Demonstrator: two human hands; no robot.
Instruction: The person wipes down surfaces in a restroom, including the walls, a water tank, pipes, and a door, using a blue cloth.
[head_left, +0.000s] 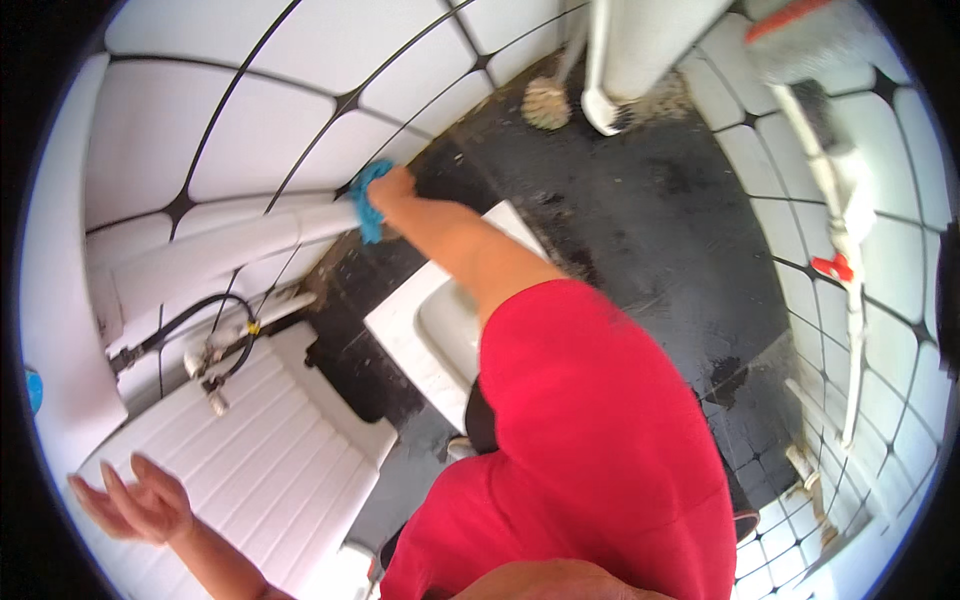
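Observation:
A blue cloth (369, 201) is bunched in my right hand (393, 190), which reaches low to the left. The cloth lies against the lower end of a thick white pipe (225, 244), close to the tiled wall. Behind my wrist, the foot of that pipe is hidden. My left hand (139, 501) is raised at the lower left with its fingers apart and nothing in it. Beneath it in the view is a white ribbed panel (277, 420). Under my right arm a white squat toilet (409, 304) is set in the floor, partly covered by my arm and red sleeve.
A black hose (202, 300) and valve fittings (214, 360) stand beside the panel. At the far wall are a worn brush head (546, 103), a white brush (602, 112) and a wide white pipe (652, 45). A white pipe with a red valve handle (832, 267) runs along the right wall. The dark floor (637, 195) looks stained.

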